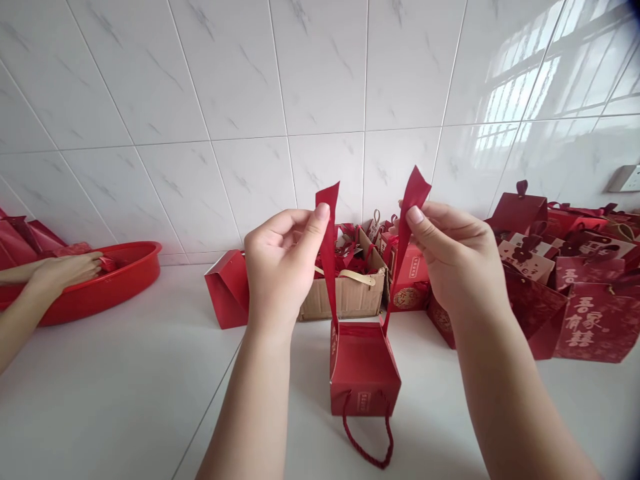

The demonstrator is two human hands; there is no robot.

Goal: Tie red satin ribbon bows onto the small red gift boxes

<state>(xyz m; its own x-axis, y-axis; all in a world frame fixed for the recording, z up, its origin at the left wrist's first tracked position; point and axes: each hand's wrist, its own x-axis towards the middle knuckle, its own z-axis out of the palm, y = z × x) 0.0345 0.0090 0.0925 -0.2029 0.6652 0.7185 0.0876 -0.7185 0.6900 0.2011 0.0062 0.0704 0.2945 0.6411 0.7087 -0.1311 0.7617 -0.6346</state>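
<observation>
A small red gift box (364, 360) stands on the white table in front of me, with a dark red rope handle (367, 460) hanging down its near side. Two ends of red ribbon rise from its far side. My left hand (287, 257) pinches the left ribbon end (328, 247) between thumb and fingers. Held the same way, the right ribbon end (407, 213) is in my right hand (453, 253). Both ends are pulled upward and apart, above the box, and are not crossed.
Behind the box is a cardboard box (345, 298) of red ribbons and tags. Another red box (227, 290) stands left of it; many red gift boxes (595, 320) crowd the right. At far left, another person's hand (70, 273) reaches into a red basin (120, 293).
</observation>
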